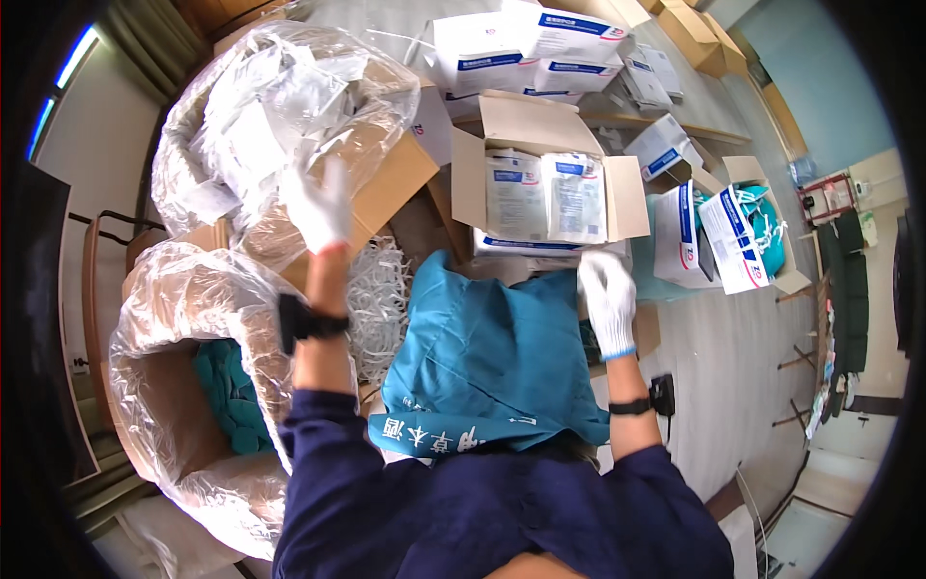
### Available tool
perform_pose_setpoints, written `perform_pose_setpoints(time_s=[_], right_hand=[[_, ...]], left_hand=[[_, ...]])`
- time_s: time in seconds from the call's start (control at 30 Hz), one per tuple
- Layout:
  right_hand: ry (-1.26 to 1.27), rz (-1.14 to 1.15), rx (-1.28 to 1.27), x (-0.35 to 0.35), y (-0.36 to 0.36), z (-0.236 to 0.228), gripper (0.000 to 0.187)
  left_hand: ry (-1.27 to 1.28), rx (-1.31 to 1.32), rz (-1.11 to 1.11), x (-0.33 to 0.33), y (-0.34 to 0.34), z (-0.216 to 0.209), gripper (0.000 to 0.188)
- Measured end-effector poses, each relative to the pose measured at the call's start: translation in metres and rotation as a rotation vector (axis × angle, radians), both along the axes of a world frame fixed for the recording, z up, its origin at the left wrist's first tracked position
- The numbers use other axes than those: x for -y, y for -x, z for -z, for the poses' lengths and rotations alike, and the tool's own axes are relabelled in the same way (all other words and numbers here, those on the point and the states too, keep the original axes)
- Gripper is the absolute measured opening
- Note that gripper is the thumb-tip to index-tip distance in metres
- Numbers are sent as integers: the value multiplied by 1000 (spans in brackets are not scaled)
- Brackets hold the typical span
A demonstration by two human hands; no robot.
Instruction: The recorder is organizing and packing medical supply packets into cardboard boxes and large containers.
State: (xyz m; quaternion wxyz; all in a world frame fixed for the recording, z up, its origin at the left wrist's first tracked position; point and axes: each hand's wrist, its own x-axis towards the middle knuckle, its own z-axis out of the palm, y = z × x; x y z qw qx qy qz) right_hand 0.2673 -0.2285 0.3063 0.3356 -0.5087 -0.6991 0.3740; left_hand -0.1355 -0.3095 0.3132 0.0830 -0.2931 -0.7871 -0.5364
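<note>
My left hand (320, 205), in a white knit glove, is over the near edge of a plastic-lined carton heaped with white packets (251, 111). Motion smears its fingers, so its grip is unclear. White-gloved too, my right hand (608, 301) is at the front right of an open white carton (627, 198) packed with flat printed packets (513, 198). Its fingers are curled together; anything inside them is hidden. Teal cloth with white lettering (492, 352) covers my lap between both arms.
Another plastic-lined carton (207, 280) at lower left holds teal items (231, 396). White shredded strips (379, 304) lie beside my left forearm. Teal pieces with white ties fill a small open box (735, 241) at right. More white boxes (502, 63) stand at the back.
</note>
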Motion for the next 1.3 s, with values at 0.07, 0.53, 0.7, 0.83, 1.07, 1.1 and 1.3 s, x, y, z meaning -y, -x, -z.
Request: perform_pose_setpoints(time_s=[0.07,0.53,0.7,0.83,1.07,1.1,1.3], right_hand=[[-136,36,106,-36,22,8,39],[125,49,904,-143,98,46,78],[-113,-74,1030,-159,73,51,36],[-378,-84,965,-145,60,15,21],[-699,-367,665,-34,19,-56,12],[-700,-384,660,-7,22,-59,11],[45,-346,739,104,27,-77,63]], left_hand=[[-73,-229,209,10,-73,28,43],[506,34,456,48,-176,118,34],[500,47,457,45,-177,117,32],[437,41,447,51,-177,118,33],[9,441,679,42,-210,45,64],[-136,713,791,37,-223,30,71],[183,689,782,28,-262,14,52]])
